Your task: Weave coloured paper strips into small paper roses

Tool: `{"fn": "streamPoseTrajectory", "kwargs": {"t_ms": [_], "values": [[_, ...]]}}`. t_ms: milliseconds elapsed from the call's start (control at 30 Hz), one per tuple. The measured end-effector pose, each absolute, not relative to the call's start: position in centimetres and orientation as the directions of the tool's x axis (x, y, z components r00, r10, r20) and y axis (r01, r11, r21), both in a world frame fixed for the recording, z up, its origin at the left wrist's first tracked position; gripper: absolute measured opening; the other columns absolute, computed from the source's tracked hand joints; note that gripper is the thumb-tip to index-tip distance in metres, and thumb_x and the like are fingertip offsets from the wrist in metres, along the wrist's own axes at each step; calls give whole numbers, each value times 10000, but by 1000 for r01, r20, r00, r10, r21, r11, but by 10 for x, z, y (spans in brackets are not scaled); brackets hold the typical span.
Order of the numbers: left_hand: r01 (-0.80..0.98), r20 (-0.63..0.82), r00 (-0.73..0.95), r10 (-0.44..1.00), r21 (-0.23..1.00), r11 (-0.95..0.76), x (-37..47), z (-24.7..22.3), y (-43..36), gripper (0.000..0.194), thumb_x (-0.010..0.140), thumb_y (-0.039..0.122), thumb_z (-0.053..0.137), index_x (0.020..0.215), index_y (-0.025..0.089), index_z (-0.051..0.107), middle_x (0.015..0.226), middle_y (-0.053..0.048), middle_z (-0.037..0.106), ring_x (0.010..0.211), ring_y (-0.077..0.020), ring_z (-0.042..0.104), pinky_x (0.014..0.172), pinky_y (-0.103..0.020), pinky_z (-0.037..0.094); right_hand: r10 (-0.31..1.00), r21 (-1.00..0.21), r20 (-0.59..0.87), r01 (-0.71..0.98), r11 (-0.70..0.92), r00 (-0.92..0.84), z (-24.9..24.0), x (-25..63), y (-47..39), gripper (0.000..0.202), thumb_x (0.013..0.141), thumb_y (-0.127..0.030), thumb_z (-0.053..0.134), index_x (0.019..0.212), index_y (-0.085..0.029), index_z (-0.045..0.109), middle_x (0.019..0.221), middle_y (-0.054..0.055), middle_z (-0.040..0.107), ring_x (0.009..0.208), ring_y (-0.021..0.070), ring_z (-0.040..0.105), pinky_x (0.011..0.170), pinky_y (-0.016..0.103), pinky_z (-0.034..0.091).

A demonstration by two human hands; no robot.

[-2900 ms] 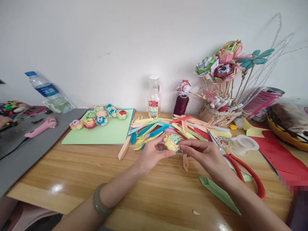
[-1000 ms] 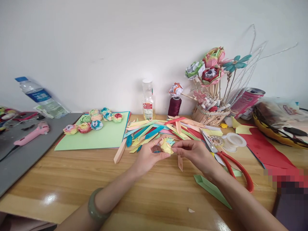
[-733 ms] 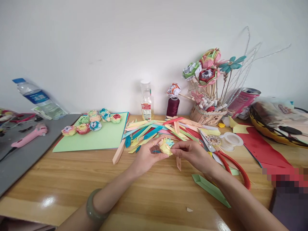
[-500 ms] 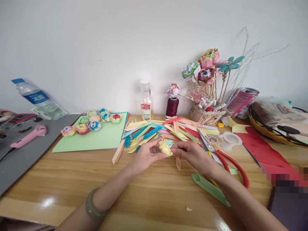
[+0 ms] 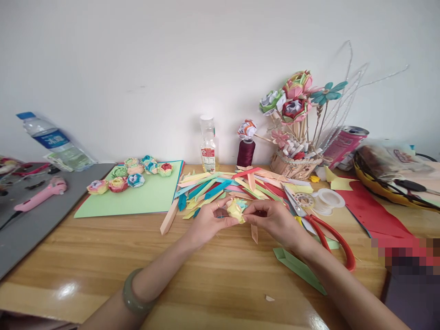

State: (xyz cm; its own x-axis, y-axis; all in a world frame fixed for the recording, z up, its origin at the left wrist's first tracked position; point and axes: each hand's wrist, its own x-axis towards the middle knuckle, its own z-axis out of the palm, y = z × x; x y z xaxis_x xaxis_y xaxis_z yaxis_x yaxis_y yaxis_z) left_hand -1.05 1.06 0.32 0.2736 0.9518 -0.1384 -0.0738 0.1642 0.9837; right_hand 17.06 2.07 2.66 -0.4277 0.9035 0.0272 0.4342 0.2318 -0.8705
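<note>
On my feed, the left hand [image 5: 210, 222] and right hand [image 5: 275, 221] both pinch the yellow paper flower [image 5: 235, 209] just this side of the paper strips [image 5: 215, 185], seemingly shaping it, so I'd judge the next move needs light, steady pressure.

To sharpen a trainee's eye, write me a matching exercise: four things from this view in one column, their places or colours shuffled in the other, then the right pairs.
Column one:
1. Yellow paper flower
2. Hot glue gun
3. Scissors
4. Plastic water bottle

Column two:
A. Red-handled, right of the paper strips
B. Blue-capped, with a blue label
C. Held between left hand and right hand
D. Pink, on the gray surface

Pairs: 1-C, 2-D, 3-A, 4-B
</note>
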Motion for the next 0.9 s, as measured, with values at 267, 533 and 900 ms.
{"fn": "streamPoseTrajectory", "kwargs": {"t_ms": [267, 533, 900], "values": [[-11, -80, 300, 951, 996, 87, -13, -1, 11, 655, 630, 271, 719, 1237, 174, 495, 1123, -94, 596, 944, -202, 552, 872, -362, 427, 896, -874, 0, 436, 216, -444, 33, 169, 19, 143, 750, -247, 572, 661, -149, 626, 632, 5, 617, 583, 120, 536, 531, 218, 393], [106, 11, 263, 965, 994, -40, -13, -2, 12, 610, 619, 264, 722, 1199, 240, 532, 1272, -78, 489, 1045, -216, 520, 899, -360, 432, 843, -760, 97, 508, 406, -529, 34, 169, 16, 204, 796, -199, 515, 636, -155, 634, 668, 17, 622, 616, 130, 559, 594, 230, 412], [112, 27, 296, 955, 992, -62, -11, -1, 10, 613, 608, 261, 729, 1185, 188, 536, 1256, -100, 481, 1149, -232, 456, 877, -323, 457, 901, -849, -3, 477, 227, -434, 27, 166, 17, 135, 712, -174, 553, 587, -155, 598, 560, -18, 565, 485, 102, 526, 488, 205, 376]]}}
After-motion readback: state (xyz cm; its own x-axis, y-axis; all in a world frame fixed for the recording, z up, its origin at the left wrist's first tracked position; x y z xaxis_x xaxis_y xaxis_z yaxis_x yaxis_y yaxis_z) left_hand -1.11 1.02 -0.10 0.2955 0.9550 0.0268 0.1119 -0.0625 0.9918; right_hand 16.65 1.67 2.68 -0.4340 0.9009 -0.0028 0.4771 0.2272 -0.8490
